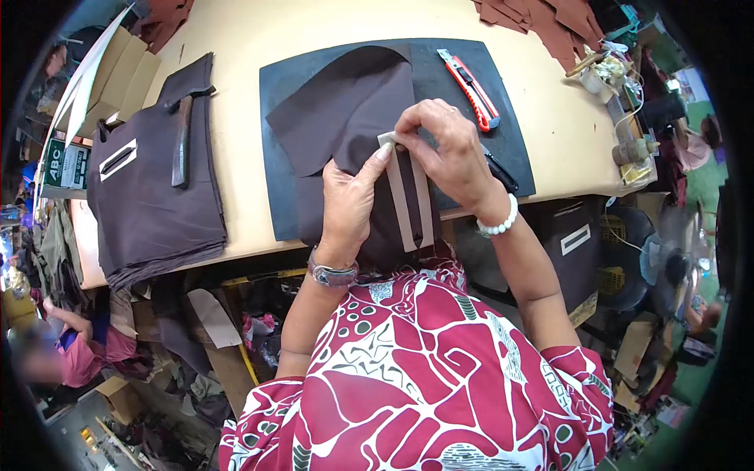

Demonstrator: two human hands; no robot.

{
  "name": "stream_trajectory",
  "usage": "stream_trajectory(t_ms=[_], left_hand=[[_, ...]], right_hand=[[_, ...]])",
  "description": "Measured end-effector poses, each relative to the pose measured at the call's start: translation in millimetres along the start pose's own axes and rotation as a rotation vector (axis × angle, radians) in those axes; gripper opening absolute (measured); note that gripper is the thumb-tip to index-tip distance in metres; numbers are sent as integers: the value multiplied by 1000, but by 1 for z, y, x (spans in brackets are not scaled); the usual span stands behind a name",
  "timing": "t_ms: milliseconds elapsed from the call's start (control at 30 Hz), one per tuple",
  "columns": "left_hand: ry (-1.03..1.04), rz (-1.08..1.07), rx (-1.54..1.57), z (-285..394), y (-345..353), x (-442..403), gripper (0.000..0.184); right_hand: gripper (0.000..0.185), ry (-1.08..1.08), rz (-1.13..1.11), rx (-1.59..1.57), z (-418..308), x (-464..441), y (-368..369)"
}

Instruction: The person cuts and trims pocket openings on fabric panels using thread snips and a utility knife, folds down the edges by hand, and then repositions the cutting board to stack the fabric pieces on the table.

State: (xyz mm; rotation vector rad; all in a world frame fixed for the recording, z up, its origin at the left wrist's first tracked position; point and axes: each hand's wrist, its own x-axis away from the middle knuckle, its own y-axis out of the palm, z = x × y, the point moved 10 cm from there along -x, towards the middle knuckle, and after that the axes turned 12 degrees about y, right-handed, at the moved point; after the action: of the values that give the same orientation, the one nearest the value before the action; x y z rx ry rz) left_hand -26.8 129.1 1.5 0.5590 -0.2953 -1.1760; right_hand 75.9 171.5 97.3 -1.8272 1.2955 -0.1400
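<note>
One small pale tab (386, 138), at twelve o'clock, is pinched by your left hand (350, 196) and right hand (452, 145) over brown cloth (349, 98) on a dark mat (287, 76).
Seemingly both grips steady it; at ten o'clock, a hammer (182, 145) probably weights the cloth stack (145, 220), and farther out a green box (75, 166) reads "ABC".

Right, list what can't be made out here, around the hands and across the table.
All in the head view:
- Pale tab: one end covered by the right hand.
- Left hand: most fingers hidden by the hand itself and dark fabric.
- Black tool: partly behind the right wrist; type unclear.
- Brown scraps: cut off by the top edge.
- Green box: smaller print too small.
</note>
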Motion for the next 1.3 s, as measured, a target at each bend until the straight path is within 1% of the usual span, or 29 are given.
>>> stream_trajectory(t_ms=[100, 133, 233, 267, 333, 367, 400, 433, 500, 567, 600, 633, 700, 733, 767, 800, 833, 867, 900, 967, 1033, 1100, 1167, 1233, 1300], left_hand=[[-51, 30, 43, -2, -8, 2, 20], [-71, 42, 61, -3, -11, 3, 19], [24, 126, 84, 3, -21, -1, 19], [44, 171, 86, 6, -24, -1, 19], [79, 261, 93, 17, -28, -3, 19], [110, 260, 118, 19, -28, -7, 18], [140, 260, 142, 20, -28, -12, 18], [169, 260, 168, 23, -27, -13, 18], [232, 257, 195, 36, -23, -15, 17], [333, 287, 231, 51, -26, -14, 16], [303, 286, 143, 53, -30, -11, 16], [319, 327, 116, 58, -38, -5, 17], [342, 410, 65, 68, -57, 9, 19], [248, 523, -28, 69, -88, 18, 24], [290, 555, -286, 94, -110, 33, 25], [292, 647, 251, 94, -125, 32, 29], [386, 806, 81, 115, -165, 49, 34], [595, 848, -166, 154, -168, 65, 37], [806, 728, -237, 185, -168, 70, 39], [1083, 776, -685, 218, -157, 94, 31], [978, 444, -964, 213, -92, 68, 23], [777, -176, -1150, 165, -21, 33, 26], [840, -644, -1203, 103, 26, 21, 25], [784, -882, -1217, 56, 43, 8, 24], [538, -1026, -1294, 19, 42, -14, 21]], right_hand=[[8, 445, -244, -479, 28, -10, 31], [9, 418, -195, -512, 35, -13, 40], [10, -121, 340, 0, -19, -10, 1], [15, -96, 350, -79, -22, -6, -5], [18, 135, 202, -251, -23, 4, 4], [21, 253, 127, -331, -20, 12, 13], [27, 287, 83, -322, -18, 19, 21], [29, 280, 58, -311, -16, 28, 27], [31, 398, -9, -297, -6, 45, 32], [33, 449, -27, -390, -4, 58, 24], [34, 472, -38, -437, -3, 63, 19], [38, 459, -56, -404, -4, 64, 12], [39, 447, -88, -304, -4, 59, -1], [41, 403, -105, -259, 2, 54, -2], [43, 411, -170, -213, 9, 49, 1], [45, 394, -229, -225, 14, 45, 6], [46, 377, -287, -236, 18, 43, 13], [46, 350, -304, -189, 23, 41, 18], [47, 321, -322, -143, 30, 41, 25], [48, 259, -336, -78, 34, 42, 35], [48, 197, -333, -28, 33, 44, 40], [50, 143, -314, -2, 29, 45, 41], [50, 132, -313, -21, 27, 46, 43], [50, 127, -291, -52, 26, 45, 43], [49, 124, -251, -61, 26, 45, 41]])
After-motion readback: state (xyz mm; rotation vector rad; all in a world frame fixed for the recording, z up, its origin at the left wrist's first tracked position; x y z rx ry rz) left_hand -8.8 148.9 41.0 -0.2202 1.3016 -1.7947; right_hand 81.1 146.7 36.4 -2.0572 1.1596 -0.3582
